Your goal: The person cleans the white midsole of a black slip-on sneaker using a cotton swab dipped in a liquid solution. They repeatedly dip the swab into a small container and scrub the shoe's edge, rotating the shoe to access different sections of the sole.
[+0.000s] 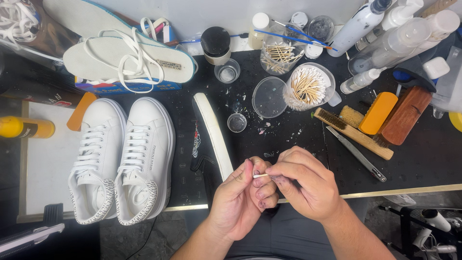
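a: just below the black mat's (269, 144) near edge, over the person's lap, both hands are meeting. what are they holding?

b: a cotton swab (260, 176). the left hand (240, 202) is curling its fingers around one end, thumb and forefinger pressing together on it, and the right hand (305, 185) is pinching the other end between thumb and fingertips. so both grips are clamped on that one thin stick.

a: which way is it lying?

b: its long axis is running roughly left to right, nearly level, parallel to the mat's near edge. i think the bare stick is showing between the hands, but the tips are hiding under the fingers, so i can't say which end is carrying cotton.

a: why hold it so close in?

b: probably for control; two pinches on a tiny stick are keeping it steady, and the right fingertips are looking stained dark, as from handling colour.

a: and around the mat?

b: on it, toward the far side, an open tub of cotton swabs (308, 86) is standing beside its clear lid (268, 97), within easy reach. a white shoe sole strip (214, 132) is lying across the mat's left part. off the mat's left edge, a pair of white sneakers (122, 159) is sitting side by side, toes pointing away. at its right end, brushes (380, 118) are lying together.
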